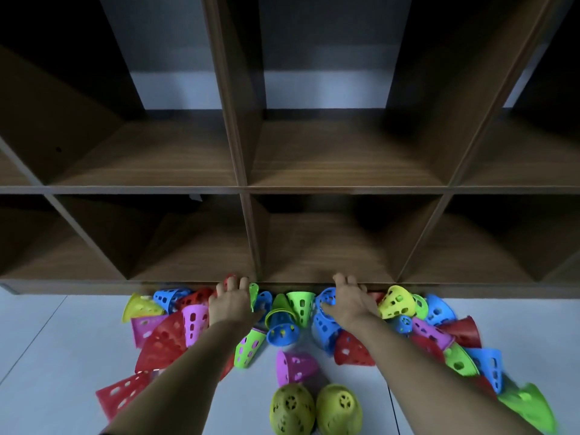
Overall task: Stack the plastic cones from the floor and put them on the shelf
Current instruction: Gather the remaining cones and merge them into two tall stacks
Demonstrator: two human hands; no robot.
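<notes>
"Any on the shelf (244, 189) yet?"

"None. The plastic cones (163, 337) lie heaped on the floor (47, 356) against its foot, straight ahead of both arms."

"The hands?"

"Left hand (230, 304) reaches over a red cone (198, 297); can't tell if it grips. Right hand (350, 304) lies spread on a blue cone (326, 298), unclenched. The green cone (301, 304) between them points shelfward, nearer the right."

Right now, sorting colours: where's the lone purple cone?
The purple cone lies on the floor, lower centre of the head view, just beyond two yellow cones.
</notes>
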